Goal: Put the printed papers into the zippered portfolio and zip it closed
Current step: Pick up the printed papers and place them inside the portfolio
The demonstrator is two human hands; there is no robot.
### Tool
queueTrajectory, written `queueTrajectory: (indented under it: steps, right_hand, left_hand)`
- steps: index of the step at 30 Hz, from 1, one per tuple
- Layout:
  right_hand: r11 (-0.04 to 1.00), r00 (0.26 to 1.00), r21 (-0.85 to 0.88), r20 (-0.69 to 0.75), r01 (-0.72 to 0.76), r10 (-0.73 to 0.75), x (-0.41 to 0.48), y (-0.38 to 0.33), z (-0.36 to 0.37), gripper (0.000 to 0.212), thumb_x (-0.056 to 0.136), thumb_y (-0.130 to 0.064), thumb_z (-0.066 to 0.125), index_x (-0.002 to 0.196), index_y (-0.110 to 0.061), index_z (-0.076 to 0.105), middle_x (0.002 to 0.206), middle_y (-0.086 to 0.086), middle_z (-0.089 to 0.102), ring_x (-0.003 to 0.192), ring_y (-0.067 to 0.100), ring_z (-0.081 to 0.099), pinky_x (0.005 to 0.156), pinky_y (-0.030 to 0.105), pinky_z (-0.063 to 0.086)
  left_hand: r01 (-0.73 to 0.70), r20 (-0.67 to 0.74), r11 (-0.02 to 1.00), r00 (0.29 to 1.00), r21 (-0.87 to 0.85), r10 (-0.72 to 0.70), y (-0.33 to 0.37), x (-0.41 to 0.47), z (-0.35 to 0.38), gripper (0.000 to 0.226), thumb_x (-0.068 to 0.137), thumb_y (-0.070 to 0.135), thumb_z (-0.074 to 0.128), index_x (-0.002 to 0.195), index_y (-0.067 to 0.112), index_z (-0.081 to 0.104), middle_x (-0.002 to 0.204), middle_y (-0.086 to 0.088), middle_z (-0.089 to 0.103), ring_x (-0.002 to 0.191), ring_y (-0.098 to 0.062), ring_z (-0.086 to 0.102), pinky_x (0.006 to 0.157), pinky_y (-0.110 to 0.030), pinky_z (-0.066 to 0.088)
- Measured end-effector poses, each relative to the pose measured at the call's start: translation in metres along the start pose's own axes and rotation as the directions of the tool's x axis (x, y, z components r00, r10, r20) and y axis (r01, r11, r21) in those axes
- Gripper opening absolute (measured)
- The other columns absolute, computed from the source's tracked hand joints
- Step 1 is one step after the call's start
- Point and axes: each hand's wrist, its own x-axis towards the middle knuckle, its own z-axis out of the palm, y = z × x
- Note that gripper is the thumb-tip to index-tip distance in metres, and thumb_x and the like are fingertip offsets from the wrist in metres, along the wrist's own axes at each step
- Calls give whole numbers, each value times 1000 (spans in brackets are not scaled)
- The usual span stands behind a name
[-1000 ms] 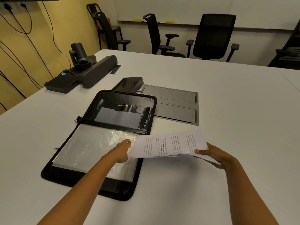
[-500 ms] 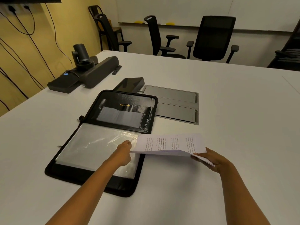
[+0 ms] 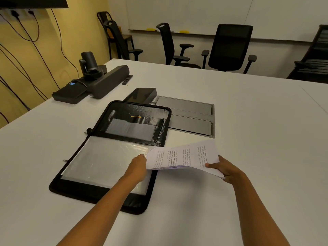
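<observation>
A black zippered portfolio (image 3: 74,188) lies open on the white table (image 3: 248,121), its clear plastic sleeves (image 3: 99,160) facing up in the near half. A stack of printed papers (image 3: 182,157) hangs just above the table at the portfolio's right edge, its left end over the sleeves. My left hand (image 3: 137,166) rests on the sleeves at that edge, fingers at the papers' left end; whether it pinches the sleeve or the papers is unclear. My right hand (image 3: 224,169) grips the papers' right end.
A grey metal cable hatch (image 3: 191,118) sits flush in the table behind the portfolio, beside a black box (image 3: 142,94). A conference camera and speaker bar (image 3: 99,80) stand far left. Office chairs (image 3: 230,47) line the far side.
The papers stay at the portfolio's right edge; their right end has lifted slightly. Both hands keep their places. The view has shifted a little.
</observation>
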Motion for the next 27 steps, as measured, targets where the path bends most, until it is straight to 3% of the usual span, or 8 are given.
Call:
queueTrajectory:
  steps: [4, 9, 14, 16, 19, 21, 24, 27]
  right_hand:
    - [999, 999, 31, 26, 24, -25, -4, -5, 14, 55, 83, 2, 60, 128, -22, 38, 108, 2, 58, 96, 21, 58, 58, 22, 57]
    - [998, 992, 59, 118, 32, -39, -4, -2, 32, 51, 84, 1, 60, 127, -20, 42, 116, 12, 61, 103, 29, 62, 72, 37, 60]
    - [1000, 990, 20, 143, 1, -4, 3, 14, 58, 52, 80, -1, 65, 124, -22, 45, 117, 12, 61, 106, 32, 61, 83, 48, 55]
    - [1000, 990, 10, 138, -14, 12, 7, 21, 67, 54, 75, -6, 69, 122, -22, 46, 117, 13, 62, 105, 32, 62, 86, 50, 53]
    - [999, 996, 36, 83, -28, 25, 12, 28, 75, 43, 81, -1, 63, 118, -19, 50, 114, 14, 64, 103, 32, 63, 86, 51, 53]
    - [999, 998, 26, 50, -34, 33, 16, 31, 77, 39, 84, 0, 60, 119, -16, 51, 114, 15, 64, 102, 32, 63, 88, 53, 52]
    - [999, 999, 26, 30, -24, 23, 19, 32, 78, 39, 83, -3, 60, 120, -14, 51, 114, 15, 65, 100, 31, 64, 80, 47, 56]
    - [999, 1000, 30, -22, 19, -19, 22, 35, 77, 36, 85, -9, 59, 120, -10, 52, 110, 13, 66, 94, 27, 67, 66, 35, 57]
  left_hand:
    - [-5, -31, 999, 1000, -52, 4, 1, 5, 16, 35, 95, 4, 44, 129, 9, 42, 128, -12, 52, 108, -18, 56, 64, -4, 38]
    - [-22, -53, 997, 998, -77, 18, -3, 8, 31, 20, 97, 5, 37, 113, 11, 47, 115, -9, 56, 68, -2, 45, 47, -7, 26]
    - [-59, -45, 998, 997, 34, 60, -13, 7, 42, 21, 99, 9, 31, 111, 9, 48, 110, -9, 54, 81, -12, 53, 67, -19, 46]
    - [-45, 62, 996, 997, 81, 40, -15, 6, 43, 20, 93, 1, 41, 110, 7, 49, 113, -11, 53, 94, -18, 55, 82, -24, 49]
    - [-49, 284, 976, 959, 214, -14, -19, 6, 40, 23, 87, -6, 46, 105, 5, 54, 103, -4, 52, 102, -19, 55, 74, -21, 46]
    - [-81, 342, 974, 940, 213, 4, -21, 14, 38, 35, 91, -1, 44, 124, 5, 52, 122, -7, 51, 113, -22, 53, 87, -25, 47]
    - [-135, 138, 986, 983, 100, 121, -21, 26, 29, 37, 95, 11, 44, 132, 15, 51, 139, -9, 48, 120, -24, 53, 100, -30, 44]
    - [-269, -143, 961, 951, 62, 276, -32, 45, 31, 35, 97, 16, 44, 131, 14, 52, 137, -8, 52, 122, -22, 53, 103, -30, 42]
